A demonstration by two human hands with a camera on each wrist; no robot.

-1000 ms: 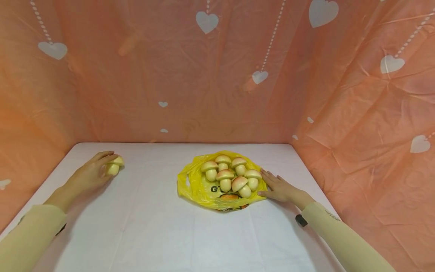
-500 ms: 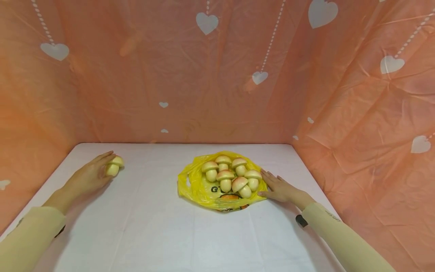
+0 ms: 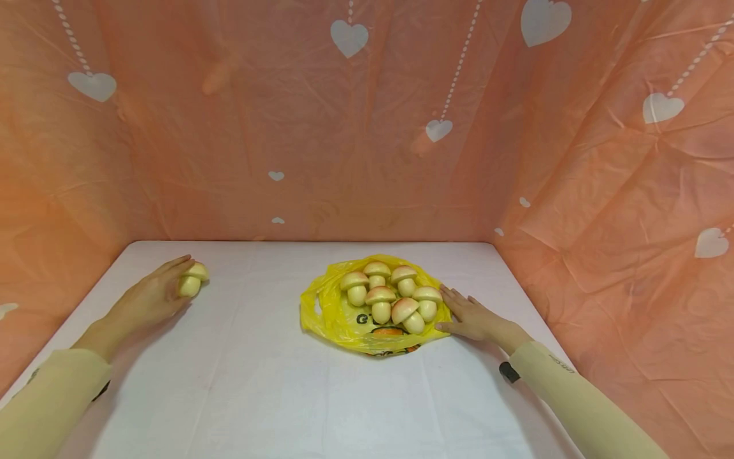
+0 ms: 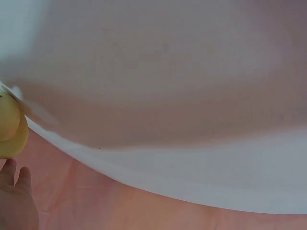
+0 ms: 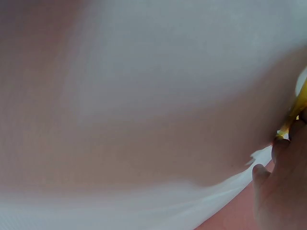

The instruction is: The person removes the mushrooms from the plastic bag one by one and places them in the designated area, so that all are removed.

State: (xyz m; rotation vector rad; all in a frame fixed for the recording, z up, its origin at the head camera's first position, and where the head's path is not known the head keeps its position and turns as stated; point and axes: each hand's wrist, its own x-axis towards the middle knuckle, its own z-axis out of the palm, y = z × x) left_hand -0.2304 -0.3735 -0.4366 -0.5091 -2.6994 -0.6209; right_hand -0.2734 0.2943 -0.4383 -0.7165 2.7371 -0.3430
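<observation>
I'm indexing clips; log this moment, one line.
left hand: at lone mushroom; right hand: touching yellow bag; six mushrooms: grouped at bag

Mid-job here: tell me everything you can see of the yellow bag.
The yellow bag looks like thin, crinkled plastic, printed with black lettering and an orange picture. It lies low and spread out on the white table, with a handle loop at its left. Six mushrooms rest on its plastic, within a crumpled rim. The right hand touches its right edge.
</observation>
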